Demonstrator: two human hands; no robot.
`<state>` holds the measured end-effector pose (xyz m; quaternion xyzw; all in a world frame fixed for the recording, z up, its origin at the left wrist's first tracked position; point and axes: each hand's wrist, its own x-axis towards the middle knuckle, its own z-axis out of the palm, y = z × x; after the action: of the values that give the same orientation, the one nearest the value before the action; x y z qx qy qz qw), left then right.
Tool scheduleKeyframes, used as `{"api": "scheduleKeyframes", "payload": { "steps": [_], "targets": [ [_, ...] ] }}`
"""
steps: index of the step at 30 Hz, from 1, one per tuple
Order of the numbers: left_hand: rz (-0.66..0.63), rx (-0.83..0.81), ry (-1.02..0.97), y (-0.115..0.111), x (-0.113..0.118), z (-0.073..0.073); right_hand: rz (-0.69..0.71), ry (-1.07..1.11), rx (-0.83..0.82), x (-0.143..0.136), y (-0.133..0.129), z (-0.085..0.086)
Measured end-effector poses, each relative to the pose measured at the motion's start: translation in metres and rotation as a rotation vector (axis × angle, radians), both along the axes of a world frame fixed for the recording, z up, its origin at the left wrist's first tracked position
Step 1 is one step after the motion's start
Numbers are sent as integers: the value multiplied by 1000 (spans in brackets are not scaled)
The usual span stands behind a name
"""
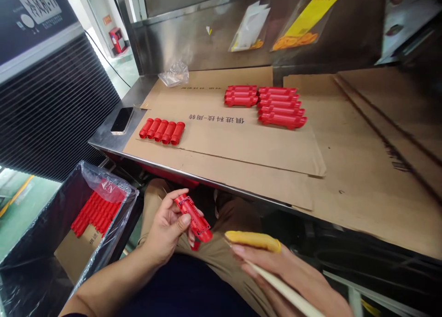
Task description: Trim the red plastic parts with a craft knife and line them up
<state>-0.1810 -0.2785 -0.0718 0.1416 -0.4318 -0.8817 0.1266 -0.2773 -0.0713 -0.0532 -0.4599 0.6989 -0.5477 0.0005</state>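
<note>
My left hand [171,227] grips a red plastic tubular part [195,218], holding it tilted above my lap with the thumb along its near side. A rectangular frame-like outline with an opening shows on the part's upper face. To the right of it, my right hand [276,266] is closed around a slim pale stick-like tool [283,287]; its working tip is hidden or too blurred to make out. A yellow finger cot [253,239] covers one finger of that hand. The two hands are apart.
On the cardboard-covered bench lie a row of short red parts [161,131] and two groups of longer red parts [281,106]. A phone [122,120] and a crumpled plastic bag [175,74] are at left. A lined bin [127,193] below holds many red parts.
</note>
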Motion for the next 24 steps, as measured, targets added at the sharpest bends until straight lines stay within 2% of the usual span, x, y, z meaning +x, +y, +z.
{"api": "scheduleKeyframes", "payload": {
  "steps": [1,3,8,14,17,20,24],
  "targets": [
    [-5,18,-15,0,-1,2,34,108,7,3,-3,2],
    [-16,45,-42,1,-1,4,107,165,17,8,-8,4],
    [-50,70,-62,3,0,4,204,138,27,12,-13,0],
    [-75,80,-69,1,1,1,226,100,28,10,-14,1],
    [-98,51,-31,1,2,-2,80,159,-19,8,-15,3],
    [-109,-56,24,4,4,-3,-100,196,-54,8,-20,5],
    [-44,-240,-13,9,6,2,-149,153,-71,15,-32,3]
  ]
}}
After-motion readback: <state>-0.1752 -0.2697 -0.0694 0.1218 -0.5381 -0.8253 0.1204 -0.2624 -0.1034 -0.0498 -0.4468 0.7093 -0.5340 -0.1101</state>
